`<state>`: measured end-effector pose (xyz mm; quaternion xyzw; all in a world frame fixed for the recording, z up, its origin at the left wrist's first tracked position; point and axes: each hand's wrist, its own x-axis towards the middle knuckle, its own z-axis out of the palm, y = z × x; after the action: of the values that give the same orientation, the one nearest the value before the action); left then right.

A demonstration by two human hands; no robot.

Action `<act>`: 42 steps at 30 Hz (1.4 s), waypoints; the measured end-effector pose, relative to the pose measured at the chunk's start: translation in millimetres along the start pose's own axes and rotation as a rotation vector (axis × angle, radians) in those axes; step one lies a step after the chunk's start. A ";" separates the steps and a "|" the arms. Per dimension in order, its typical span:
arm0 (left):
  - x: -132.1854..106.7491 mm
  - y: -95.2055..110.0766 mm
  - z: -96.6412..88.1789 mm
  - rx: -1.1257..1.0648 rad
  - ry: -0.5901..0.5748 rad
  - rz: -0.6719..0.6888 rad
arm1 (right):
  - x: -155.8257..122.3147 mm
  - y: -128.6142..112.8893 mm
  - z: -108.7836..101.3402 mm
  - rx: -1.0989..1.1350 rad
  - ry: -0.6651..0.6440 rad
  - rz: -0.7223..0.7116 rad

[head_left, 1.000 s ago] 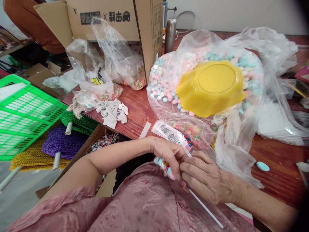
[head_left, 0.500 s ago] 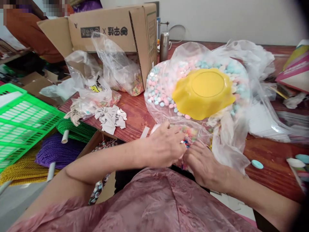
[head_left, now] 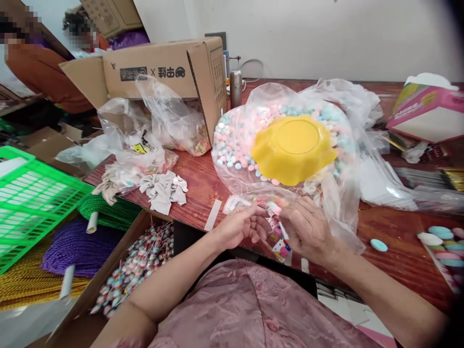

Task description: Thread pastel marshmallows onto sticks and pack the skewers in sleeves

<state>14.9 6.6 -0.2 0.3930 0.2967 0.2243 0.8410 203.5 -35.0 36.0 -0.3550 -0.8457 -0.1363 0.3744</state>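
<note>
My right hand point(head_left: 308, 224) is closed at the front edge of the table, its fingertips pinching a small lollipop point(head_left: 274, 209) with a pink and white head and a short white stick. Facing it, my left hand point(head_left: 242, 226) has its palm turned inward and loosely bent fingers apart, with nothing visible in it. Its thumb is close to the candy. Below the fingers lie colourful dotted wrappers point(head_left: 281, 250) at the table edge. Just beyond, a clear plastic bag point(head_left: 232, 176) of pink, blue and white candies lies under an upturned yellow dish point(head_left: 295, 147).
At the left, a carton point(head_left: 123, 285) holds many wrapped lollipops beside a green basket point(head_left: 39, 203) and twisted cords point(head_left: 83, 246). A large cardboard box point(head_left: 155, 67) stands behind bagged sweets point(head_left: 201, 142). A blue candy point(head_left: 379, 245) lies at the right. A co-worker point(head_left: 39, 72) is at the far left.
My hands were close together over the wrappers; now they are apart, my left hand turned palm inward and the white stick showing by my right. The view has shifted, showing more of the lollipop carton.
</note>
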 end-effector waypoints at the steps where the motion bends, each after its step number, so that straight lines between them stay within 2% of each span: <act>1: 1.2 3.9 0.3 -0.083 -0.027 -0.021 | -1.4 -2.7 -0.9 0.029 -0.010 -0.023; 4: 5.0 13.6 5.7 -0.193 -0.033 -0.014 | -7.8 -13.3 -0.7 0.061 -0.050 -0.087; 7: 7.3 24.2 12.9 -0.239 0.021 0.123 | -14.2 -19.1 2.0 0.023 -0.057 -0.088; 9: 6.1 32.0 15.9 -0.253 -0.031 0.219 | -17.8 -17.2 3.8 0.015 -0.046 -0.046; 11: 3.3 36.8 16.8 -0.190 -0.143 0.245 | -21.7 -13.0 5.6 0.025 -0.028 0.002; 14: -0.1 33.6 14.9 -0.024 -0.223 0.224 | -28.1 -9.5 8.7 0.002 -0.012 0.026; 16: 0.3 27.5 12.4 -0.015 -0.186 0.198 | -30.5 -10.7 10.9 -0.044 -0.002 0.012; 19: 4.4 24.3 9.0 -0.060 -0.179 0.079 | -27.5 -12.4 11.9 -0.100 0.024 -0.044; 22: 8.3 34.5 6.6 -0.010 -0.230 -0.017 | -18.6 -7.5 9.6 -0.099 0.012 -0.129; 25: 5.6 50.2 5.5 0.101 -0.246 -0.047 | -11.0 1.6 4.9 -0.065 0.000 -0.160; 28: -4.1 55.2 7.5 0.368 -0.297 0.046 | -7.2 4.7 0.9 0.049 0.055 -0.006; 30: -9.8 48.2 10.7 0.679 -0.262 0.228 | -6.4 0.7 2.2 0.174 0.104 0.210; 32: -10.7 35.4 13.9 0.983 -0.071 0.422 | -6.6 -6.5 8.6 0.358 0.150 0.497; 34: -5.8 21.8 15.2 1.098 0.156 0.524 | -7.2 -14.0 19.2 0.658 0.164 0.806; 35: -1.9 16.2 14.8 1.051 0.220 0.530 | -7.3 -17.2 24.9 0.834 0.157 0.933; 36: 2.3 12.0 13.5 0.941 0.233 0.513 | -7.2 -20.0 30.0 0.997 0.141 1.028; 38: 8.2 7.7 8.8 0.611 0.175 0.439 | -5.9 -24.8 37.0 1.185 0.084 1.083; 40: 6.7 7.9 2.6 0.318 0.147 0.354 | -3.1 -29.2 39.9 1.080 0.043 0.964; 42: -4.4 10.0 -3.9 0.152 0.179 0.270 | 1.1 -33.6 42.3 0.746 0.060 0.680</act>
<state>7.7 11.9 7.1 0.4701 0.3312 0.3461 0.7413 156.7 -37.4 9.1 -0.4484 -0.6623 0.2946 0.5231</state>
